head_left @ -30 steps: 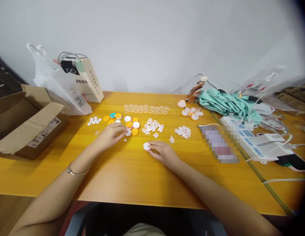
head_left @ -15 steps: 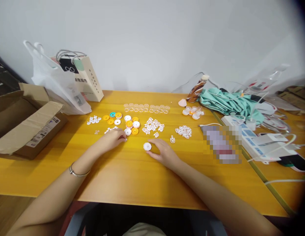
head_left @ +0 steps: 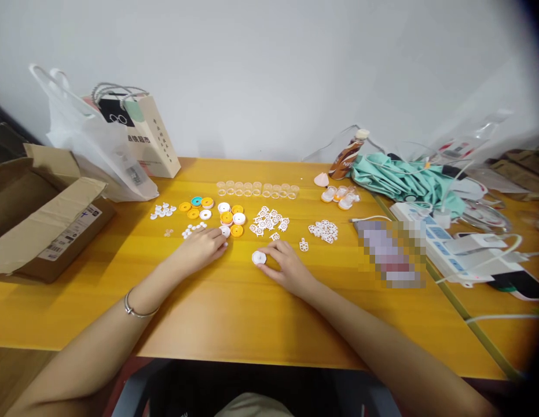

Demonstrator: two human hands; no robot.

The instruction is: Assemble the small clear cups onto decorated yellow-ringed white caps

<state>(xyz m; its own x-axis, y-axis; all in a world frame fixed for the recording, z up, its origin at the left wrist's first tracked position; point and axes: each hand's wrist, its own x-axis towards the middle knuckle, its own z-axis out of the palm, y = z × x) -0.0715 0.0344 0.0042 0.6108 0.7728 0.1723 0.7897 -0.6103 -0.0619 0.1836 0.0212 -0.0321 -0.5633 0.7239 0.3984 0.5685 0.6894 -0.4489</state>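
Observation:
My right hand rests on the yellow table, its thumb and fingers curled against a white disc that lies flat. My left hand lies curled beside it, fingertips pinched together at the table; what they hold is hidden. Just beyond its fingertips is a cluster of yellow, white and teal discs. A heap of white lattice pieces lies behind the right hand, with a single lattice piece to its right.
A row of clear cups and small white bits lie further back. An open cardboard box and bags stand at the left. At the right are a second lattice pile, a bottle, green cloth and a power strip.
My left hand drew back from the disc cluster to a small white bit on the table and closed over it. My right hand stayed by the white disc.

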